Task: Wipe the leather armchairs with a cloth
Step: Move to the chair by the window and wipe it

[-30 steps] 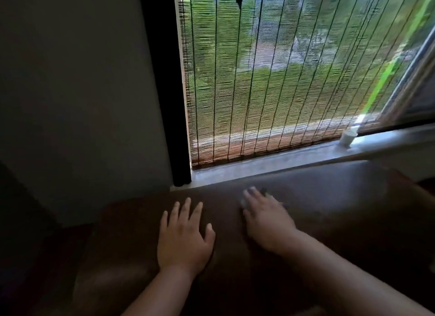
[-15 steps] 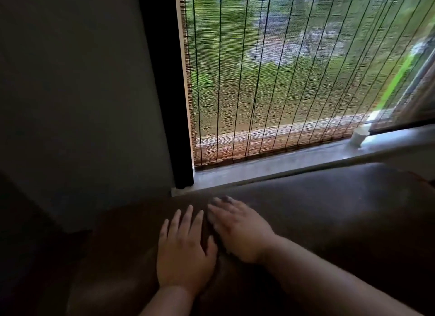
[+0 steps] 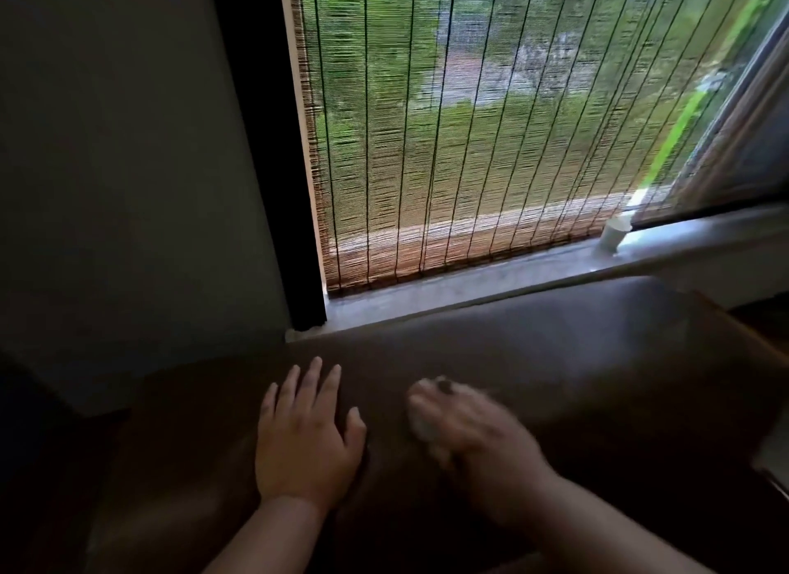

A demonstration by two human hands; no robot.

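**Two hands on the dark leather chair back under the window**

The left hand (image 3: 305,441) lies flat on the top of the leather armchair (image 3: 576,360), palm down, fingers straight and slightly spread, holding nothing. Its fingertips point toward the window sill (image 3: 448,293).

The right hand (image 3: 465,430) sits just beside it, to its right, also on the leather. It is blurred, so the lie of its fingers cannot be made out clearly, and whether it grips anything cannot be told for sure. A pale, smeared patch shows under and ahead of its fingers; this may be the cloth (image 3: 422,428), pressed between the hand and the chair, but the blur leaves that uncertain. A small dark spot shows near the fingertips.

The two hands are apart, with a strip of bare leather between the left thumb and the right fingers.

Beyond both hands the chair's top runs right up against the sill. Above the sill hangs a woven blind (image 3: 448,146), with greenery showing through it. A small white cylinder (image 3: 615,231) stands on the sill well to the right of the right hand. Left of the left hand, a dim wall (image 3: 128,167) rises behind the chair.
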